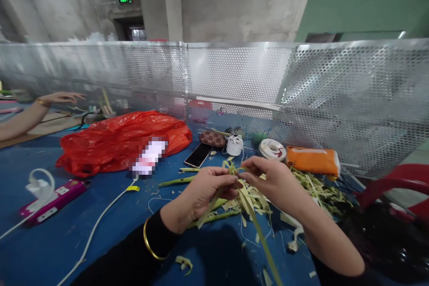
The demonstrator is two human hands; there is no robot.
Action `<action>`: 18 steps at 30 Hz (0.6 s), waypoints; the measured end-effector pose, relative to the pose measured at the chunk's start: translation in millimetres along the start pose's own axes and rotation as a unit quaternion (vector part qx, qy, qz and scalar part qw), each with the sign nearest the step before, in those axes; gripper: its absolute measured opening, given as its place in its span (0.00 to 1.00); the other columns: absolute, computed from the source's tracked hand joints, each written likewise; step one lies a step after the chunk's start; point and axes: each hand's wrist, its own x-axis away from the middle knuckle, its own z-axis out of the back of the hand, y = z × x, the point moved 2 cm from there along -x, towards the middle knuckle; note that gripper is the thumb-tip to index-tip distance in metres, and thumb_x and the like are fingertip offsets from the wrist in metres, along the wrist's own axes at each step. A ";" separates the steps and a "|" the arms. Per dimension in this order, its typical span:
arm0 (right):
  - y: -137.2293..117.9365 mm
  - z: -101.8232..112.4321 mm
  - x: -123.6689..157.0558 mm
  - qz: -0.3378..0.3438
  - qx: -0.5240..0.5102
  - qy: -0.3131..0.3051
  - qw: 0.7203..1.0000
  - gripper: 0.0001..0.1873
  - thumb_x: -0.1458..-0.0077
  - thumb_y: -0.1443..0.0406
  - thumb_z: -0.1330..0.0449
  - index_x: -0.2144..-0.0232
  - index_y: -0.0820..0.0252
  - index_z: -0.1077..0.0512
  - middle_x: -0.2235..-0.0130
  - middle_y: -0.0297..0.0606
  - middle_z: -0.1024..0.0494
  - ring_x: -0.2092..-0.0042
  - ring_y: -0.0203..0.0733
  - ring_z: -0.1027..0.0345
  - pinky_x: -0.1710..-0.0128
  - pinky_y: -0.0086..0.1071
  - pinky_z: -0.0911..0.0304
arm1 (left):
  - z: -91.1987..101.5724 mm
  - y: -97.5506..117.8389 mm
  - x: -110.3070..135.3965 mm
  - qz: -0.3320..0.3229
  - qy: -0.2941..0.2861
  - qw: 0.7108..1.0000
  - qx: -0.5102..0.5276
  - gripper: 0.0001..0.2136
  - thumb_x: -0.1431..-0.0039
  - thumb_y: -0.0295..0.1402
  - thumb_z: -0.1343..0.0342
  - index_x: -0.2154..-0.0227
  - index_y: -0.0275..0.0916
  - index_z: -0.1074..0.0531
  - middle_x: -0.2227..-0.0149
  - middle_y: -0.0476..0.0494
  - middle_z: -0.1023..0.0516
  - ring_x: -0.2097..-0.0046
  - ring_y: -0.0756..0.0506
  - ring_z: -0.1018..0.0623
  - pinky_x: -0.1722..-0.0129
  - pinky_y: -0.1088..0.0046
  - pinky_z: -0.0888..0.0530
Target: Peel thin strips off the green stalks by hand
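Over the blue table point(60, 250), my left hand point(204, 192) and my right hand point(271, 181) meet, both pinched on thin yellow-green leaf strips point(246, 196). The fingers of each hand are closed around the strips where they cross near the fingertips. One long strip point(264, 246) hangs down from the hands toward me. A gold bangle point(149, 241) circles my left wrist above a black sleeve. Loose cut strips and scraps point(318, 190) lie on the table under and to the right of the hands.
A red plastic bag point(114, 140), a phone point(198, 155), a checkered pouch point(212, 138), a white tape roll point(272, 149) and an orange packet point(313, 161) lie behind. A pink power bank point(50, 201) with white cable lies at left. Another person's arm point(33, 114) reaches in far left. A perforated metal screen point(301, 89) bounds the table.
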 end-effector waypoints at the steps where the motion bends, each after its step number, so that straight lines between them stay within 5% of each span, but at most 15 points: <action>1: -1.0 -0.9 0.6 0.006 0.018 0.007 1.000 0.07 0.44 0.61 0.43 0.68 0.57 0.27 0.73 0.34 0.23 0.72 0.39 0.32 0.72 0.30 0.41 | 0.0 -0.2 -0.1 -0.001 -0.003 1.000 0.002 0.12 0.59 0.33 0.31 0.72 0.31 0.23 0.73 0.43 0.21 0.75 0.53 0.25 0.72 0.78 0.28; 14: 7.1 -20.0 -3.1 0.017 0.150 0.130 0.980 0.15 0.41 0.61 0.47 0.77 0.57 0.28 0.78 0.34 0.26 0.76 0.37 0.36 0.76 0.28 0.48 | 0.9 -2.4 -1.8 0.012 0.003 0.998 -0.059 0.12 0.55 0.38 0.33 0.77 0.32 0.25 0.77 0.44 0.22 0.77 0.52 0.25 0.71 0.76 0.28; 18: -1.4 -18.8 -2.0 0.092 0.193 0.212 0.954 0.10 0.41 0.62 0.47 0.65 0.59 0.26 0.65 0.42 0.21 0.64 0.46 0.29 0.64 0.35 0.40 | 3.0 -1.8 -2.6 -0.006 0.006 1.000 -0.019 0.12 0.56 0.37 0.32 0.76 0.32 0.24 0.76 0.44 0.22 0.76 0.52 0.25 0.72 0.77 0.29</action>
